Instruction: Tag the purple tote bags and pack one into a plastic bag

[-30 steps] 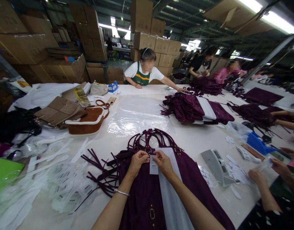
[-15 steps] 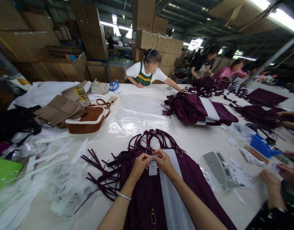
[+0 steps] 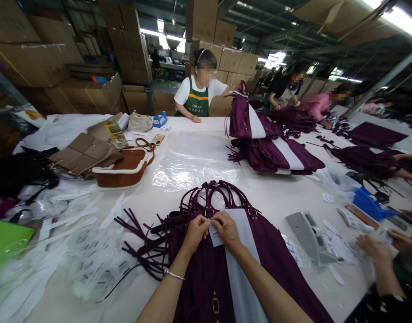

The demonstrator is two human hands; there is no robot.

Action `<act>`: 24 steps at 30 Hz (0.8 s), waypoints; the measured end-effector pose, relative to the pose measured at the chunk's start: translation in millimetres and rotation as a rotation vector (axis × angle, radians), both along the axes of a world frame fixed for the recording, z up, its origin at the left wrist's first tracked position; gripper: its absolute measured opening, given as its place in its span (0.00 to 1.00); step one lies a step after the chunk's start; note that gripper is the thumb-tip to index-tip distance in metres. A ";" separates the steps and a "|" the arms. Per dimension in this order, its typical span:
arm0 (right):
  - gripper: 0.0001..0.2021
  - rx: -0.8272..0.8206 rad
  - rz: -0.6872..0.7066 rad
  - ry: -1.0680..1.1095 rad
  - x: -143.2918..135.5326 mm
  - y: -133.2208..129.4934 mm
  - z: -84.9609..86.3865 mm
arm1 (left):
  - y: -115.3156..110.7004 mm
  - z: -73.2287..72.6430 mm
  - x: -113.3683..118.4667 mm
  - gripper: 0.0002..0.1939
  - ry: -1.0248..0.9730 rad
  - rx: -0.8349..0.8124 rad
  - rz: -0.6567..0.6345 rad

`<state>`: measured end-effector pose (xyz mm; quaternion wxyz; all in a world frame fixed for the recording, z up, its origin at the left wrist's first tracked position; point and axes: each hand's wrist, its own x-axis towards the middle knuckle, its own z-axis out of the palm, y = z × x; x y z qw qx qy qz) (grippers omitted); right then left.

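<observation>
1 L hand (image 3: 194, 233), 1 R hand (image 3: 227, 229), fingers pinched on 1 tag (image 3: 216, 237) (pale), purple bag (image 3: 201, 282) below.

Beyond the looped handles (image 3: 212, 184) of the near purple bag (image 3: 204, 278), a low way lay open over flat plastic sheets (image 3: 192, 159), hemmed by a brown bag (image 3: 120, 172) leftward, stacked purple bags (image 3: 264, 157) rightward and, nearer, a grey dispenser (image 3: 308, 237).
</observation>
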<state>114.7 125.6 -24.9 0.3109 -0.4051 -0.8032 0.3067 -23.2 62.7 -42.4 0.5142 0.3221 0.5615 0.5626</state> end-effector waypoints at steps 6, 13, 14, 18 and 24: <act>0.05 0.009 0.016 0.036 0.8 -1.3 -0.3 | 1.4 -8.3 0.8 0.14 -0.002 0.007 0.004; 0.07 -0.012 0.042 0.029 5.3 2.5 -0.6 | 1.6 -15.7 1.9 0.12 0.010 0.025 0.039; 0.06 -0.009 0.044 0.029 4.9 2.2 -0.8 | 1.5 -15.3 2.0 0.12 0.016 0.025 0.042; 0.05 -0.007 0.008 0.014 2.0 -0.6 -1.4 | 1.7 -13.2 3.0 0.11 0.037 0.013 0.049; 0.04 -0.011 -0.062 -0.026 -3.7 -3.6 -1.5 | 1.8 -11.3 4.6 0.12 0.080 0.000 0.042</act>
